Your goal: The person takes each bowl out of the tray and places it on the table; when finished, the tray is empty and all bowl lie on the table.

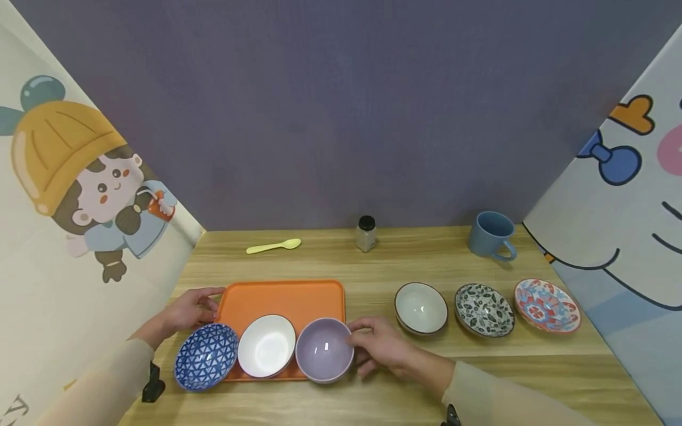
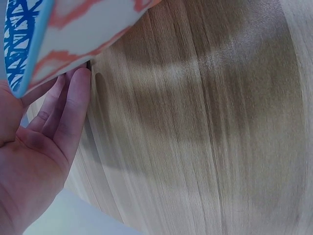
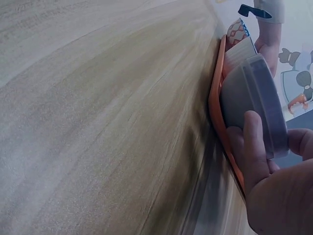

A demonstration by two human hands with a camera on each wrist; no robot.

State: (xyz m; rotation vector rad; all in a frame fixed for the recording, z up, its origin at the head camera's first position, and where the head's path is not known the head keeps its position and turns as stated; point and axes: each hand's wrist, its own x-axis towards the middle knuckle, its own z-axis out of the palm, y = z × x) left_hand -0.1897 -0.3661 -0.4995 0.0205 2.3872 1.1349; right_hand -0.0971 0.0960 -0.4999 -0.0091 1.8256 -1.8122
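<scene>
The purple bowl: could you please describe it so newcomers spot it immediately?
Find the orange tray on the wooden table. Along its near side, the purple bowl is rightmost of three, with the right hand at its rim. Plain purple inside, it differs from the white bowl and patterned blue bowl.

- I see a glossy purple bowl (image 1: 325,350) overlapping the near right edge of a flat orange tray (image 1: 288,299).
- Beside it, I see a white bowl (image 1: 266,346).
- My head view shows a blue-and-white bowl (image 1: 206,357) at its near left corner.

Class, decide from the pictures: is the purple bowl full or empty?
Empty: the head view looks into the purple bowl, and only its bare, shiny inside shows.
</scene>
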